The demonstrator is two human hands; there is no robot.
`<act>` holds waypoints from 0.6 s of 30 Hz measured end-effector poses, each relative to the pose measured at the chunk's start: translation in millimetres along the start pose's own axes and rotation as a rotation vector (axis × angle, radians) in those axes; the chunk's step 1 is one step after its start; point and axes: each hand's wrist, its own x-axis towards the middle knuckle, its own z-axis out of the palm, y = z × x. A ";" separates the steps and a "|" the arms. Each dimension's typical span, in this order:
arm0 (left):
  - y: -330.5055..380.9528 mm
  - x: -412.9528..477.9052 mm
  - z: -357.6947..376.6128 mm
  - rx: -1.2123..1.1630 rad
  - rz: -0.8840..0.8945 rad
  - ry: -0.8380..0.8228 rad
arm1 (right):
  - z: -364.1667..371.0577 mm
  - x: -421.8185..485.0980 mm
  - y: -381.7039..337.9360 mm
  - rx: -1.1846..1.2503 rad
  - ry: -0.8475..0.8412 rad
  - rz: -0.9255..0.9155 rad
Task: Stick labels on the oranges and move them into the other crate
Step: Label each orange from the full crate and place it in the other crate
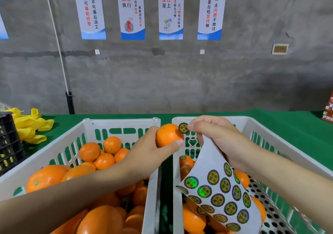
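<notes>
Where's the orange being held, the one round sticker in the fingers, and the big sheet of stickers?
held orange [167,134]: head view, middle of its bare peel.
round sticker [183,128]: head view, its printed face.
sticker sheet [205,161]: head view, blank white upper part.

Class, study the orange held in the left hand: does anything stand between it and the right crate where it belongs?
Yes: the right hand, pinching a label beside the orange, and the sticker sheet hanging from that hand over the right crate's left side lie in that path.
</notes>
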 end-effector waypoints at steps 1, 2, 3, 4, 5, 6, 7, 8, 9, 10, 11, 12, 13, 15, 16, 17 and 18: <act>-1.0 1.3 -0.1 -0.035 -0.003 0.009 | 0.9 -0.9 -0.2 -0.002 0.007 0.021; -1.4 2.5 -0.2 -0.063 0.000 0.018 | 1.0 -0.9 0.9 0.010 0.004 0.045; -1.8 3.5 -0.4 -0.085 0.006 0.025 | 2.1 -1.9 0.3 0.023 0.003 0.074; -2.2 4.4 -0.8 -0.100 0.012 0.025 | 1.8 -1.6 1.0 0.029 0.005 0.093; -2.8 4.7 -1.0 -0.109 0.017 0.020 | 2.3 -1.9 0.4 0.032 0.012 0.112; -3.5 4.6 -1.0 -0.119 0.020 0.011 | 1.6 -1.4 0.6 0.032 0.019 0.122; -4.4 4.2 -0.5 -0.133 0.022 0.005 | 2.0 -1.7 -0.5 0.034 0.023 0.136; -5.5 3.9 0.2 -0.154 0.027 0.006 | 1.7 -1.6 -0.4 0.033 0.018 0.144; -6.3 3.9 1.0 -0.175 0.033 0.011 | 2.0 -2.0 -1.0 0.032 0.013 0.156; -6.3 4.2 1.8 -0.194 0.038 0.019 | 1.9 -2.3 -0.7 0.027 0.007 0.164; -6.1 4.7 2.4 -0.207 0.039 0.029 | 1.9 -2.6 -0.5 0.020 0.005 0.175; -5.9 5.2 2.6 -0.215 0.037 0.042 | 1.5 -1.8 0.5 0.012 0.005 0.182; -5.5 5.8 2.6 -0.216 0.035 0.053 | 1.5 -2.2 0.4 0.006 0.008 0.188; -4.0 6.2 1.8 -0.206 0.039 0.048 | 1.4 -1.7 1.6 -0.005 0.009 0.190; -3.2 5.7 1.0 -0.208 0.047 0.031 | 1.6 -1.2 2.9 -0.010 0.008 0.188; -1.9 5.2 0.3 -0.219 0.058 0.007 | 2.6 -1.7 3.1 -0.018 0.002 0.188; -0.4 4.7 -0.1 -0.234 0.070 -0.017 | 3.2 -2.1 3.6 -0.028 -0.006 0.186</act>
